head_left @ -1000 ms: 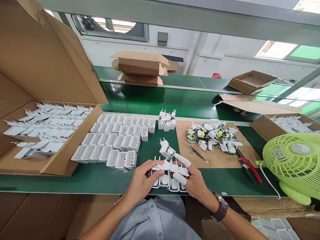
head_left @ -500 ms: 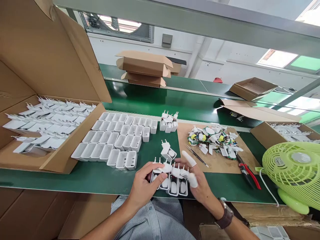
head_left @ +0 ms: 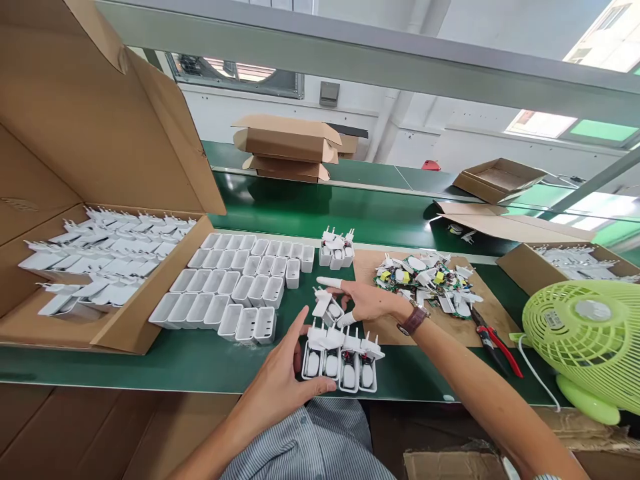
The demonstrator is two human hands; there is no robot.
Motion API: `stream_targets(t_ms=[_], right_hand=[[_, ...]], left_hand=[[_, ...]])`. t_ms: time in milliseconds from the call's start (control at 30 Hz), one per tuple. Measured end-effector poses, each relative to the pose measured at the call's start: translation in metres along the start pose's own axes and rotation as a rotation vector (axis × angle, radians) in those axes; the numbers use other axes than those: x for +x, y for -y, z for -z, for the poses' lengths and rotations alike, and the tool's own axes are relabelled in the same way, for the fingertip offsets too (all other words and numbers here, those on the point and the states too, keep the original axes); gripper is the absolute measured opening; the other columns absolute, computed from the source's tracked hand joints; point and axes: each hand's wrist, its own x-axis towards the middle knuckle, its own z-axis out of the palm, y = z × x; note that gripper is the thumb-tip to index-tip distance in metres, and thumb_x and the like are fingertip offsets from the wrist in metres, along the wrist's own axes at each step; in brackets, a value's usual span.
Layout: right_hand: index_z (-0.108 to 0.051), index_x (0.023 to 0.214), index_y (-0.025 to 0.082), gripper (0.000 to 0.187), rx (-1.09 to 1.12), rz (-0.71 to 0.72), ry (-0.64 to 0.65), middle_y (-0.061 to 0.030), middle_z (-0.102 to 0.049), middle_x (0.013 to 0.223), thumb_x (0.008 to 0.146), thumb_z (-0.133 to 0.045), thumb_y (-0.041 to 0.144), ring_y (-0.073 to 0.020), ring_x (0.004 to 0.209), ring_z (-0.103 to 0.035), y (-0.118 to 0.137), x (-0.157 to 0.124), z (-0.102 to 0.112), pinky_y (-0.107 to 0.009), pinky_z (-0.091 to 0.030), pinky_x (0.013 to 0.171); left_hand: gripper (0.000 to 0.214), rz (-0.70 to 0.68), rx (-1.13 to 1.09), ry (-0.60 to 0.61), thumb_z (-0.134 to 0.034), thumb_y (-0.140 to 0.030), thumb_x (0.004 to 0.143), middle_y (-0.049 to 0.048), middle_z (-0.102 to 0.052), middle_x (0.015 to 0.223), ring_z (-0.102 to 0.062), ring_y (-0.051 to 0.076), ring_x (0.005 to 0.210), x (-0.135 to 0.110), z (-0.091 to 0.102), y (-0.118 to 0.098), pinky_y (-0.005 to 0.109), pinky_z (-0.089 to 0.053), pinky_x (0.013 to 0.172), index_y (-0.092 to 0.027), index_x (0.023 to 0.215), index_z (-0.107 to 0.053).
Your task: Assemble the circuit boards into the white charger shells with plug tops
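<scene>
A row of white plug-charger housings [head_left: 340, 373], with pronged covers tilted up and circuit parts inside, stands at the bench's front edge. My left hand [head_left: 280, 377] is spread around its left end, thumb along the front and index finger raised. Just behind the row, my right hand [head_left: 367, 300], with white finger covers, has its fingers about a single plug charger [head_left: 325, 308]; its grip is partly hidden. Another small group of filled housings [head_left: 337, 250] stands farther back. Rows of white housings without covers [head_left: 210, 287] are lined up to the left.
A large open carton [head_left: 145, 320] of pronged covers stands at left. On a brown board [head_left: 400, 327] lies a heap of circuit boards and plug parts [head_left: 430, 280]. Red-handled pliers [head_left: 495, 340] and a green fan [head_left: 583, 340] are at right, by another carton [head_left: 520, 270]. Flattened boxes [head_left: 287, 137] lie behind.
My right hand has left the row's right end and reached behind it to the single plug charger, which has shifted slightly left. My left hand has loosened from the covers and spread.
</scene>
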Motion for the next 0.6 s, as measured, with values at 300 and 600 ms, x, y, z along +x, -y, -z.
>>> stream_targets(t_ms=[300,600], right_hand=[[-0.046,0.150,0.024,0.076,0.091,-0.270,-0.504,-0.0057,-0.074,0.105,0.080,-0.075,0.036,-0.0242,0.089,-0.071,-0.004,-0.129,-0.019,-0.044,-0.061,0.091],[-0.031,0.159,0.027,0.086,0.291,-0.329,-0.595,-0.0112,-0.064,0.138,0.084,-0.072,0.037,-0.0221,0.103,-0.070,0.001,-0.164,-0.121,-0.043,-0.058,0.099]], left_hand=[[0.112,0.073,0.087,0.087,-0.081,-0.039,0.075,0.0107,-0.058,0.145,-0.068,0.025,0.095,-0.002,0.005,0.009,0.046,-0.056,0.092,-0.039,0.165,-0.013],[0.090,-0.053,0.196,0.029,-0.076,-0.041,0.082,0.0090,-0.057,0.147,-0.063,0.034,0.124,0.002,-0.002,0.020,0.047,-0.055,0.098,-0.039,0.159,-0.030]])
